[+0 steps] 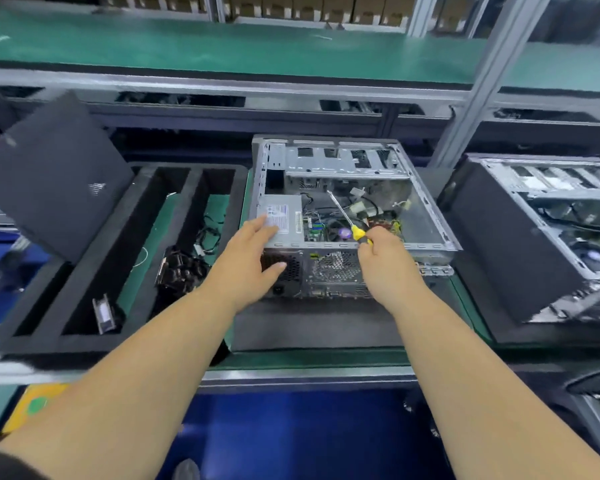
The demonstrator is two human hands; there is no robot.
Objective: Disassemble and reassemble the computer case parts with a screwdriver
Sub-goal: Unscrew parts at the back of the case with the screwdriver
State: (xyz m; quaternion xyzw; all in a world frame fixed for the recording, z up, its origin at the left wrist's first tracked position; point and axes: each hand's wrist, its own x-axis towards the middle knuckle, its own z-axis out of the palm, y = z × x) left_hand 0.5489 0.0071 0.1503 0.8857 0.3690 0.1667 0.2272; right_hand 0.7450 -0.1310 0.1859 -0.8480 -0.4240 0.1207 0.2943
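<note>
Case: we see the open computer case (347,209) lying on its side at centre frame, rear panel toward us, open side up.
Power supply: the grey power supply (280,221) sits in the near-left corner of the case, label facing up.
Left hand: our left hand (253,258) lies over the near-left corner, fingers straight and slightly spread, fingertips reaching onto the power supply, thumb hanging in front of the rear grille. It grips nothing.
Right hand: our right hand (383,251) is curled round the yellow-and-black handle of the screwdriver (349,220), at the near rim just right of centre.
Tool axis: the shaft runs from the handle up and to the left, tip deep in the case among the cables (364,206). What the tip touches we cannot tell.
Key relation: the power supply lies left of the shaft, directly under the left fingertips; the left hand is nearer it, the right nearer the board.
Judgement: we read the left hand as steadying, the right as driving.
Surroundings: foam tray (94,258) left of frame, second case (548,233) at right.
</note>
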